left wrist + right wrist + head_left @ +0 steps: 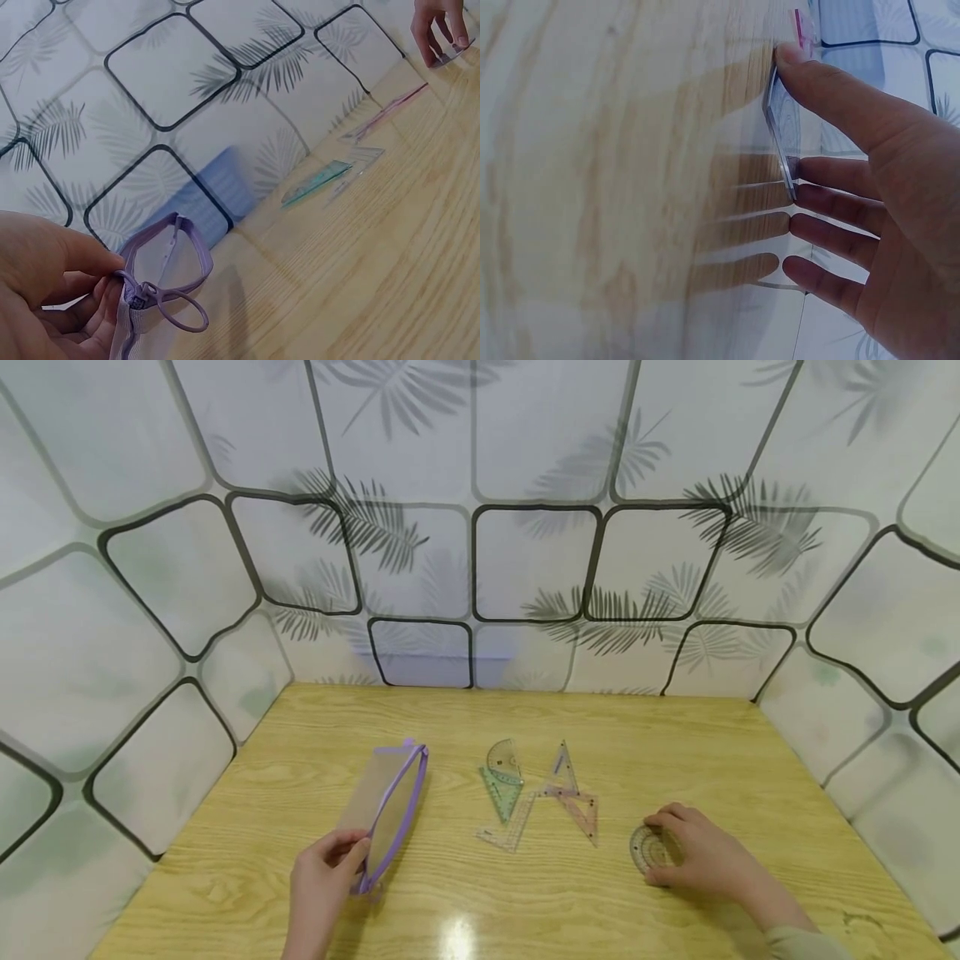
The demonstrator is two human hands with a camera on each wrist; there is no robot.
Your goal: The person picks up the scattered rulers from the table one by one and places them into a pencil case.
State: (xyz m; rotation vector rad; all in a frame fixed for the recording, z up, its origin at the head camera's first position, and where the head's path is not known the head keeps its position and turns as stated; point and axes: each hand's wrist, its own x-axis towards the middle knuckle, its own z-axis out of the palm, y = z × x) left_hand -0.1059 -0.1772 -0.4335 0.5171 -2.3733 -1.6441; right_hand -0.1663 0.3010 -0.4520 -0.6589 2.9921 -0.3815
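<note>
Holding the purple-edged clear pouch (386, 810) by its near end, the left hand (322, 881) has thumb and fingers (90, 311) curled round the zipper end, where the purple pull loop (184, 315) hangs free. The pouch stands on its edge on the wooden tabletop (750, 760), and its mouth looks at least partly unzipped, though the pictures do not show how far.

Over on the other side, the right hand (701, 856) is at a clear round protractor (651, 847). In the right wrist view the thumb and the fingers (832, 202) bracket the disc's rim, and the disc is tipped up on edge off the wood, so the fingers are pinching it in a narrow grasp rather than lying flat on it.

Between the hands, well apart from both, lies a loose cluster: a half-round protractor (504, 762), a green set square (501, 793), a clear ruler (513, 828) and a pink-tinted set square (573, 797), some overlapping.

Judging from this, the step in hand is lifting the round protractor while the pouch is held ready. The next move seems to call for a firmer pinch on the thin, slippery rim, then carrying the disc across to the pouch mouth, which the left hand would need to keep spread wide enough for it to slide in.
</note>
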